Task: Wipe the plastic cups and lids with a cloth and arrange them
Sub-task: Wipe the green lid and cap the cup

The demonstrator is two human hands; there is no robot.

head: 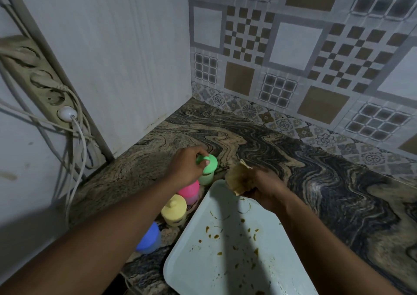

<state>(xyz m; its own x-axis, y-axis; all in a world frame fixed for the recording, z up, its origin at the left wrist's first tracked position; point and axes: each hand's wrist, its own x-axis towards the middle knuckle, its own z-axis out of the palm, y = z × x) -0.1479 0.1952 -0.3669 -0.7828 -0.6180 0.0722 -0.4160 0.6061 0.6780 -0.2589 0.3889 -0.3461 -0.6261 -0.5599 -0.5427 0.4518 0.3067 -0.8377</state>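
Several lidded plastic cups stand in a row on the marbled counter, left of a pale tray. The green cup [208, 170] is farthest, then the pink cup [190, 192], the yellow cup [174, 209] and the blue cup [149, 238] nearest. My left hand [188, 166] grips the knob of the green cup's lid from above. My forearm hides part of the pink and blue cups. My right hand [262, 187] holds a crumpled brownish cloth [239, 178] just above the tray's far edge.
The pale tray [198, 261] carries brown stains and ring marks. A white panel and a patterned tile wall close the counter's corner. A power strip [42, 84] with a white plug and loose cables hangs on the left wall. The marbled counter [338, 193] stretches to the right.
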